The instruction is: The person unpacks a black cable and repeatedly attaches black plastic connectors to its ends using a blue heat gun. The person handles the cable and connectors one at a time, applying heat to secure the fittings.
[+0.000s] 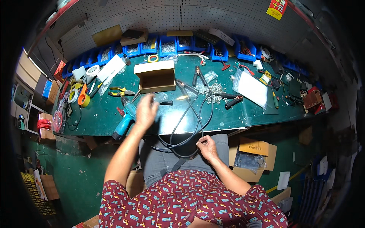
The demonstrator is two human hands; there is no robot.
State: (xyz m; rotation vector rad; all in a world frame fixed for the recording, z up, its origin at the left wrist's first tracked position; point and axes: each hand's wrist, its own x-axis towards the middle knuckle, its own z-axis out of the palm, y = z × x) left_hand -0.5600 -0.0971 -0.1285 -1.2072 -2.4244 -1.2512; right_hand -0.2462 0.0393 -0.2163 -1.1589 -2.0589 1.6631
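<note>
A long black cable hangs in loops over the bench's front edge and my lap. My right hand is closed in a pinch on it, low over my lap. Over the bench, my left hand has loosely bent fingers and nothing visible in them. It is beside a teal power drill, in front of an opened cardboard box. A short black piece lies just right of that hand. Black-handled clamps lie behind the cable, and a pile of small metal parts is right of them.
Blue bins of small parts line the back of the green bench. Yellow-handled pliers and a tape dispenser are at left. A white packet and a green screwdriver lie at right. An open carton stands below the bench.
</note>
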